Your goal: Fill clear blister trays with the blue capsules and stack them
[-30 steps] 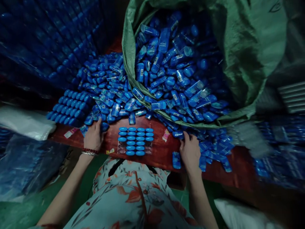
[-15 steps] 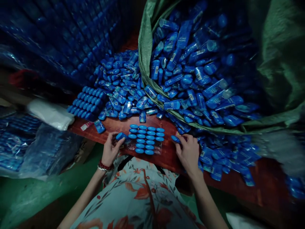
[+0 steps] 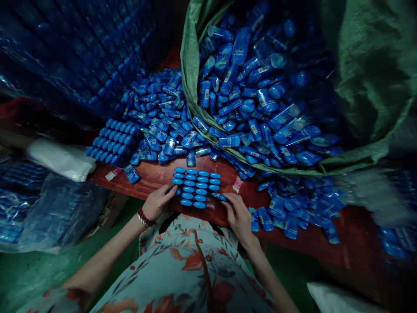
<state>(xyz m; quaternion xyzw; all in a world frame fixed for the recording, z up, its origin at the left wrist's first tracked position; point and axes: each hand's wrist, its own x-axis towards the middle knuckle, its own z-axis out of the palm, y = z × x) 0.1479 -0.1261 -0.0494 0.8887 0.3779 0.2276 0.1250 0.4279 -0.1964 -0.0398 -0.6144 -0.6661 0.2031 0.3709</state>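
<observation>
On the wooden table, small blue bottles (image 3: 195, 184) stand packed in rows, their oval tops facing up. My left hand (image 3: 158, 201) is at the left side of this block, thumb and fingers closed on a blue bottle that is mostly hidden beside the rows. At the lower right of the block, my right hand (image 3: 237, 212) pinches another blue bottle (image 3: 220, 197) close against the end of the rows. Whether that bottle touches its neighbours I cannot tell.
Behind the rows lies a heap of loose blue bottles (image 3: 163, 130), and more spill from a green woven sack (image 3: 190, 78). A finished-looking block of bottles (image 3: 112, 141) stands at left. Loose bottles (image 3: 293, 213) lie right, with wrapped packs (image 3: 61, 208) at lower left.
Both hands have moved inward to the block of rows, each bringing its blue bottle. A pink-and-white slip on the right has come into sight. The whole view has shifted slightly.
</observation>
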